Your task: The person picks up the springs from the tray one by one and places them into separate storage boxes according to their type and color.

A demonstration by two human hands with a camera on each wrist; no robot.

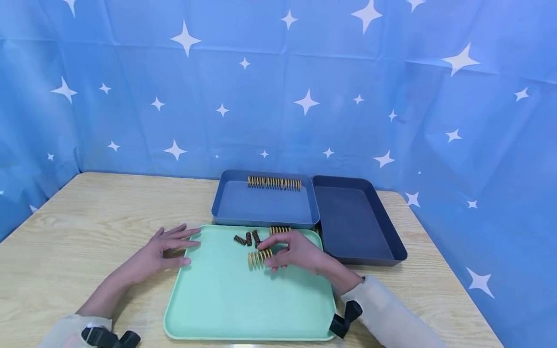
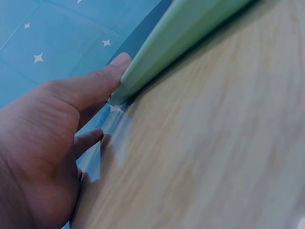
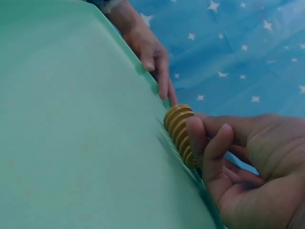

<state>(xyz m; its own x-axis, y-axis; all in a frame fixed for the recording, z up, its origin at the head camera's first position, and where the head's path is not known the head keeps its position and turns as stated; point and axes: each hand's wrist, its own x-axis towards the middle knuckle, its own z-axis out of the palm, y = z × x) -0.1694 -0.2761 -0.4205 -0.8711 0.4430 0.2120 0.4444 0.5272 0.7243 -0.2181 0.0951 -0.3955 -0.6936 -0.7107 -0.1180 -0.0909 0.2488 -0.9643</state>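
Note:
My right hand (image 1: 296, 249) pinches a yellow coil spring (image 1: 257, 259) between thumb and fingers, over the upper middle of the mint green tray (image 1: 243, 309). In the right wrist view the spring (image 3: 179, 130) lies lengthwise, its near end covered by the fingers. Just behind that hand sits another yellow spring (image 1: 280, 230), at the tray's far rim. Several small dark brown springs (image 1: 249, 239) are grouped left of the hand. At the tray's left edge, my left hand (image 1: 163, 253) spreads its fingers; in the left wrist view its thumb (image 2: 107, 78) is right at the rim.
Behind the green tray stands a blue tray (image 1: 261, 215) with a row of yellow springs (image 1: 274, 182) along its far side. A dark navy tray (image 1: 357, 222) is to the right. The wooden table (image 1: 87, 217) ends at a blue star-patterned curtain (image 1: 261, 87).

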